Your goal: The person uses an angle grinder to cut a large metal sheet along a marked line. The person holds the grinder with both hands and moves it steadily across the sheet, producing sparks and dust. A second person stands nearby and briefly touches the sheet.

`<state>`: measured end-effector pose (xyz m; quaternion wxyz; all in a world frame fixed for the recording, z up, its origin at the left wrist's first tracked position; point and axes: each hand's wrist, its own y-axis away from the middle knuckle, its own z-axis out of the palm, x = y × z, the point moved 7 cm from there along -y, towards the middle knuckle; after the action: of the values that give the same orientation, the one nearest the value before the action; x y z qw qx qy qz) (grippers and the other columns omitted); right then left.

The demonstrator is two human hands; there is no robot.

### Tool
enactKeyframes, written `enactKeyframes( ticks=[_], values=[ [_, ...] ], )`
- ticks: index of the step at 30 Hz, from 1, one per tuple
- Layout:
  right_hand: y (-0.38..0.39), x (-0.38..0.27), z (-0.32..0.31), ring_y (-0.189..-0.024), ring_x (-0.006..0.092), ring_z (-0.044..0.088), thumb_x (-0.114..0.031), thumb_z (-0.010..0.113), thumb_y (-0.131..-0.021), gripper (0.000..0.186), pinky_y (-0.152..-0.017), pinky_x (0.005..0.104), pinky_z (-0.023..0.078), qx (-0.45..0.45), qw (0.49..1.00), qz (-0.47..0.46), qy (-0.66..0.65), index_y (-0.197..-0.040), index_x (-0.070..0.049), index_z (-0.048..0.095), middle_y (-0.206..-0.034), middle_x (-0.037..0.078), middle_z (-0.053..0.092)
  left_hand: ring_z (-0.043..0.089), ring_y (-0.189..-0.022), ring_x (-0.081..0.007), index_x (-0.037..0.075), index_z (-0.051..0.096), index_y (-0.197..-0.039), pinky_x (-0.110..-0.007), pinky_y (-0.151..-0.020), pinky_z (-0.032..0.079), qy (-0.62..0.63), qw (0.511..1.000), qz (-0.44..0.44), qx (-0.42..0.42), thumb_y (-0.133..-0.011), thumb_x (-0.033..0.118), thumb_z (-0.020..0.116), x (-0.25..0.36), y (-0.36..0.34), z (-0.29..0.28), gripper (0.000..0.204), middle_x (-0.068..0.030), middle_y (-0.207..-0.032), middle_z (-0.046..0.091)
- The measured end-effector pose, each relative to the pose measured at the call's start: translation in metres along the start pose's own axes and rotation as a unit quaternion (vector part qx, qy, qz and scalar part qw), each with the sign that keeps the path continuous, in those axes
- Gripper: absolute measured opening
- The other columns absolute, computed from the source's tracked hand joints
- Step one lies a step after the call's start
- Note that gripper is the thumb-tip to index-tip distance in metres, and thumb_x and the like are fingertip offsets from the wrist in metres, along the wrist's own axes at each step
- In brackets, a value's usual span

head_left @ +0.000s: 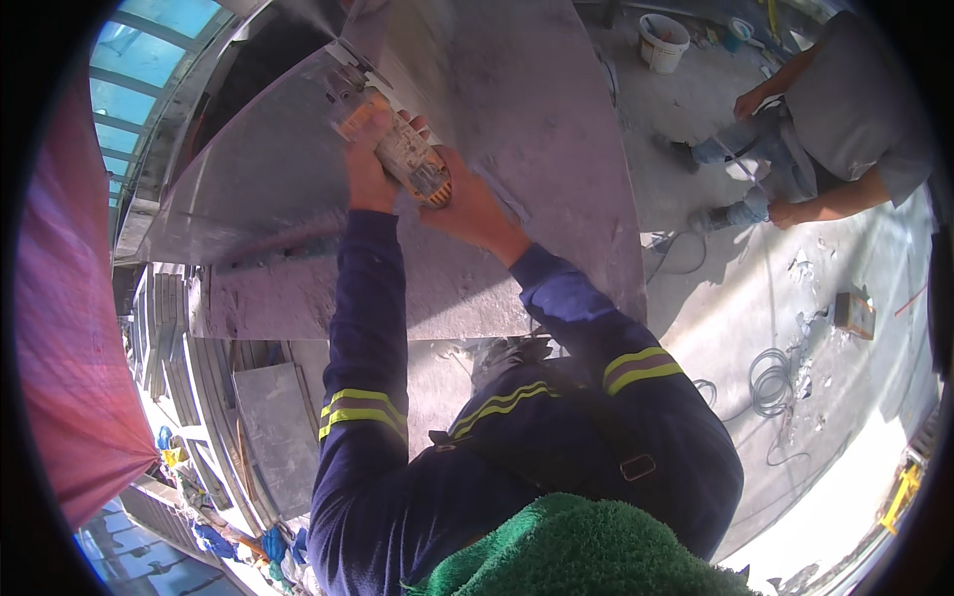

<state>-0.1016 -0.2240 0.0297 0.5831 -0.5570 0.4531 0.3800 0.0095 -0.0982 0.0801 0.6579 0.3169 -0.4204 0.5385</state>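
Both of my hands are closed around a dusty orange angle grinder [409,157]. My left hand [369,175] wraps the body near its head, while my right hand [471,203] grips the rear end. The grinder's head points up and away from me, and a plume of dust sprays past it at the far side. Its disc is blurred and hard to make out. Underneath lies a large dusty grey slab [556,129], with a grey angled panel [260,164] rising on the left. The head meets the work near where these two surfaces join.
A co-worker [845,129] in grey stands at the right, holding a thin cord or rod. On the floor there are a white bucket [663,43], a coiled cable [770,384] and a small box [855,316]. Red sheeting [79,328] hangs at the left, beside stacked metal profiles [204,397].
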Motion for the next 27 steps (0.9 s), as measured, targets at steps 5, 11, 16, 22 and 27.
enactKeyframes(
  ticks=[5, 11, 16, 22, 27],
  values=[
    [0.0014, -0.0017, -0.0007, -0.116, 0.0425, 0.075, -0.018, 0.087, -0.079, 0.088, -0.097, 0.0449, 0.057, -0.004, 1.000, 0.012, -0.004, -0.156, -0.009, 0.045, -0.125, 0.022, 0.074, 0.078, -0.101, -0.0376, -0.003, 0.060, -0.138, -0.054, -0.092, 0.067, 0.015, 1.000, 0.003, -0.006, -0.096, 0.023, 0.084, 0.0003, -0.0006, -0.0008, 0.055, -0.0174, -0.113, 0.070],
    [0.0023, -0.0016, -0.0002, -0.117, 0.0399, 0.075, -0.018, 0.087, -0.079, 0.091, -0.099, 0.0439, 0.057, 0.008, 1.000, 0.005, -0.008, -0.158, -0.008, 0.044, -0.126, 0.022, 0.073, 0.078, -0.101, -0.0329, -0.001, 0.062, -0.139, -0.047, -0.090, 0.066, -0.016, 1.000, 0.016, 0.013, -0.099, 0.030, 0.082, -0.0011, 0.0020, 0.0007, 0.054, -0.0161, -0.116, 0.073],
    [0.0022, -0.0013, -0.0002, -0.116, 0.0386, 0.075, -0.018, 0.088, -0.078, 0.094, -0.099, 0.0436, 0.057, -0.004, 0.999, 0.031, -0.004, -0.160, -0.008, 0.043, -0.126, 0.022, 0.073, 0.079, -0.091, -0.0331, -0.002, 0.066, -0.129, -0.048, -0.083, 0.067, 0.013, 0.999, 0.026, 0.015, -0.096, 0.021, 0.083, 0.0025, 0.0040, 0.0045, 0.043, -0.0161, -0.108, 0.074],
    [0.0035, -0.0036, -0.0011, -0.116, 0.0379, 0.075, -0.017, 0.088, -0.079, 0.095, -0.099, 0.0436, 0.058, -0.009, 0.999, 0.049, -0.007, -0.162, -0.008, 0.042, -0.125, 0.023, 0.073, 0.079, -0.088, -0.0312, -0.003, 0.068, -0.125, -0.046, -0.079, 0.066, 0.020, 0.999, 0.025, 0.009, -0.096, 0.021, 0.083, -0.0001, -0.0006, 0.0021, 0.040, -0.0148, -0.104, 0.075],
    [0.0003, -0.0062, -0.0019, -0.121, 0.0366, 0.075, -0.015, 0.087, -0.080, 0.095, -0.101, 0.0435, 0.058, -0.008, 0.999, 0.037, 0.003, -0.163, -0.007, 0.041, -0.128, 0.022, 0.073, 0.079, -0.096, -0.0331, -0.002, 0.068, -0.126, -0.048, -0.086, 0.067, -0.004, 1.000, 0.026, -0.002, -0.097, 0.029, 0.082, 0.0004, -0.0027, 0.0013, 0.045, -0.0155, -0.108, 0.075]
  ],
)
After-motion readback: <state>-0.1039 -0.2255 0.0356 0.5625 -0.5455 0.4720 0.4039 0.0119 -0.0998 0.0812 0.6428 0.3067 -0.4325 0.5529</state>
